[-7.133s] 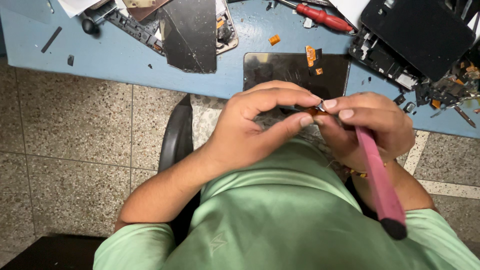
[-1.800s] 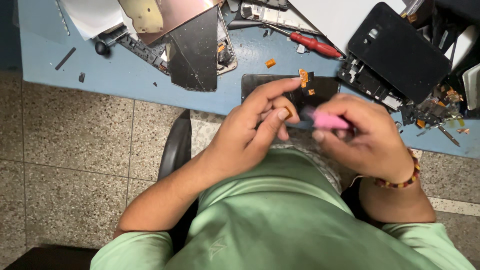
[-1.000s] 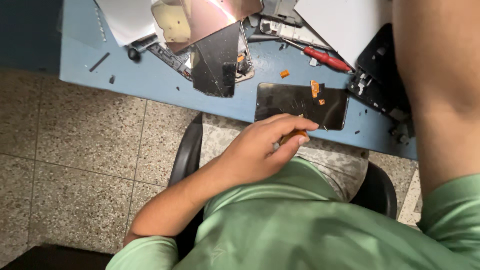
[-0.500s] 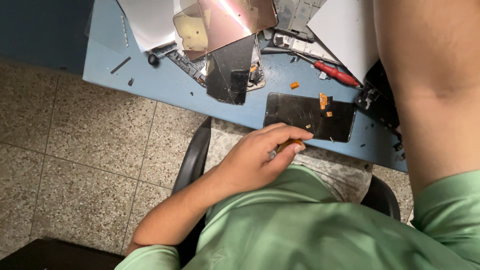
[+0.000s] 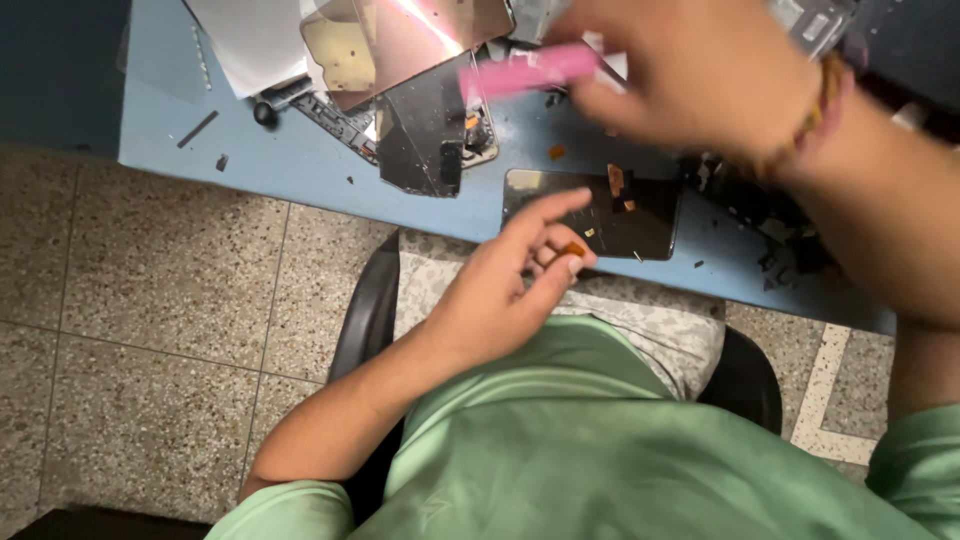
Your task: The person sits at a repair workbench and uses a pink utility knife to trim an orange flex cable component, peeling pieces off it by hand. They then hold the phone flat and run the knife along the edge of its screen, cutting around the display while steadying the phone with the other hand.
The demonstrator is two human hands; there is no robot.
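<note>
While right fingers [image 5: 640,85] grip a pink tool [image 5: 530,70], left fingers [image 5: 572,262] pinch an orange piece [image 5: 574,249].

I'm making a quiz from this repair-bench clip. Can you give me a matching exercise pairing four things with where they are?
Things:
1. pink tool
2. small orange part
3. dark phone screen
4. white paper

Places:
A. flat at the blue table's near edge
B. in the right hand
C. table's far left
D. between the left hand's fingertips

Pairs: 1-B, 2-D, 3-A, 4-C
</note>
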